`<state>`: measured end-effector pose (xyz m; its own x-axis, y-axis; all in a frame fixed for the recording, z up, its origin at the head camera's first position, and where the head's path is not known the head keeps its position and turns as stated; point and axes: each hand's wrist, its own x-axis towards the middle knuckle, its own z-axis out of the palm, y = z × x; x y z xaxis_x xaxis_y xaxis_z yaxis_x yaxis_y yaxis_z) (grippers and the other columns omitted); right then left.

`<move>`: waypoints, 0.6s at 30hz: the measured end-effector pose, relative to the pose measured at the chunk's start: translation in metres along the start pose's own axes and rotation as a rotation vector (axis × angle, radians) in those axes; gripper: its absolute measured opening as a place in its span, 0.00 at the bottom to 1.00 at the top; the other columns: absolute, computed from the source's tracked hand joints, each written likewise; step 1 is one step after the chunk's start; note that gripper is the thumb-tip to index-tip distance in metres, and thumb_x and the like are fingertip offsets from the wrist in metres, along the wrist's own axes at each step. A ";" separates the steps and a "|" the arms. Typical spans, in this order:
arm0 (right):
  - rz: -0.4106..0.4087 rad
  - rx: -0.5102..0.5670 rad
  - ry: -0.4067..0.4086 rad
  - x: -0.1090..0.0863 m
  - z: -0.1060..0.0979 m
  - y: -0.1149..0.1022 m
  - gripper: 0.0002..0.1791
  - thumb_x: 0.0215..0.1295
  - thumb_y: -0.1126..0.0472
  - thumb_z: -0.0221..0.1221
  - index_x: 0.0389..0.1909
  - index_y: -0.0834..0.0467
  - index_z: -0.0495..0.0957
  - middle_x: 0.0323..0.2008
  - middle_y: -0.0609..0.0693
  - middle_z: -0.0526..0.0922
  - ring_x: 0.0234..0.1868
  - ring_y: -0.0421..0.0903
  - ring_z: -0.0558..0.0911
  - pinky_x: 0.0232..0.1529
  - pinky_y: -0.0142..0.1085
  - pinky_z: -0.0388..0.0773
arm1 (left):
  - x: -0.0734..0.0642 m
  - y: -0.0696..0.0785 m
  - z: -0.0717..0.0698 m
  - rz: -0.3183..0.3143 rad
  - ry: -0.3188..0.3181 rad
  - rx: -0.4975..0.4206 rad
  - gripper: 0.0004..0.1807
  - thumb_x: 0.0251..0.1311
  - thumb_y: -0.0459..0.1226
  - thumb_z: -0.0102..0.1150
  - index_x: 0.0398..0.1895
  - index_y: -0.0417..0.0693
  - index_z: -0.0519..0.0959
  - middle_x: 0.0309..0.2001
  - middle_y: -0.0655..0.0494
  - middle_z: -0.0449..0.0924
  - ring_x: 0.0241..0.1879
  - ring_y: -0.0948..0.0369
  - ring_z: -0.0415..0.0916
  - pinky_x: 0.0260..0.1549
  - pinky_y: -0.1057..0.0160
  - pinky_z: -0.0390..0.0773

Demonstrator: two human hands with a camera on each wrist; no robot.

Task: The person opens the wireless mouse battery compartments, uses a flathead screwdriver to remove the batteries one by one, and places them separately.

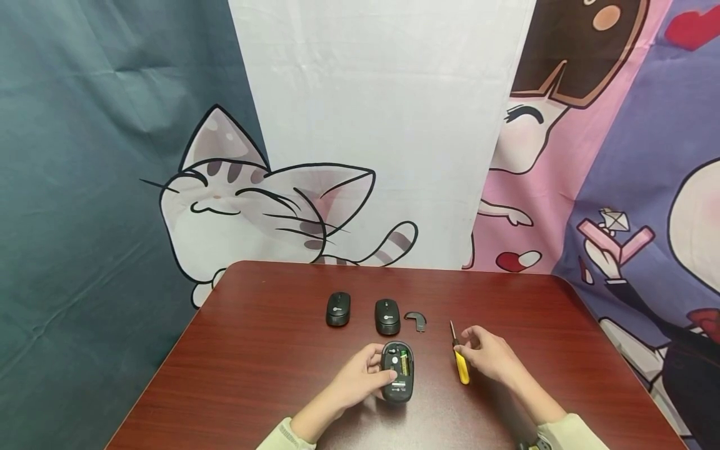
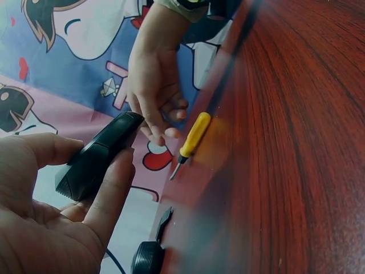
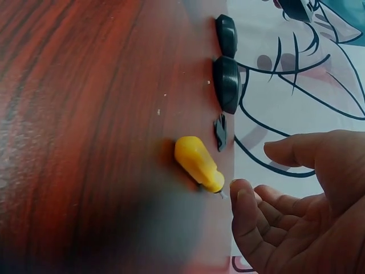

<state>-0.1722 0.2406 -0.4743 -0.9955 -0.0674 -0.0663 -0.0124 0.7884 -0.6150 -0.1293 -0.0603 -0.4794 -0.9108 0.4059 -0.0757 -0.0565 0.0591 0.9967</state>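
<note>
My left hand (image 1: 357, 378) holds a black wireless mouse (image 1: 398, 390) above the table, its underside turned toward the head camera. A battery (image 1: 404, 362) sits in the uncovered compartment of that underside. A yellow-handled screwdriver (image 1: 462, 369) lies on the table to the right, tip pointing away. My right hand (image 1: 492, 355) hovers beside it, thumb and fingers apart. In the right wrist view, nothing is between the thumb and fingers of the right hand (image 3: 291, 200), with the screwdriver (image 3: 197, 162) just past the fingertips.
Two more black mice, one on the left (image 1: 338, 309) and one on the right (image 1: 387, 317), stand upright farther back on the reddish-brown wooden table (image 1: 225, 387). Right of them lies a small curved black cover (image 1: 416, 320). A printed cartoon cloth (image 1: 382, 94) hangs behind the table.
</note>
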 end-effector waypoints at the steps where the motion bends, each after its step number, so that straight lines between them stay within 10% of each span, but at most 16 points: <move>1: 0.002 -0.002 -0.001 -0.001 0.000 0.001 0.22 0.64 0.54 0.68 0.51 0.62 0.76 0.29 0.46 0.79 0.26 0.41 0.76 0.27 0.34 0.73 | 0.000 0.000 0.000 0.000 -0.001 -0.003 0.27 0.62 0.33 0.65 0.62 0.34 0.70 0.52 0.43 0.82 0.43 0.56 0.83 0.32 0.61 0.89; 18: 0.009 -0.005 -0.006 -0.006 0.006 0.008 0.19 0.63 0.54 0.68 0.49 0.61 0.77 0.27 0.44 0.79 0.25 0.41 0.75 0.29 0.36 0.71 | 0.001 -0.001 0.000 0.007 -0.012 -0.042 0.27 0.62 0.32 0.64 0.62 0.33 0.69 0.52 0.43 0.82 0.42 0.56 0.83 0.31 0.61 0.89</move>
<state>-0.1657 0.2438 -0.4842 -0.9951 -0.0638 -0.0761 -0.0040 0.7918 -0.6108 -0.1297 -0.0598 -0.4807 -0.9064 0.4169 -0.0684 -0.0673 0.0173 0.9976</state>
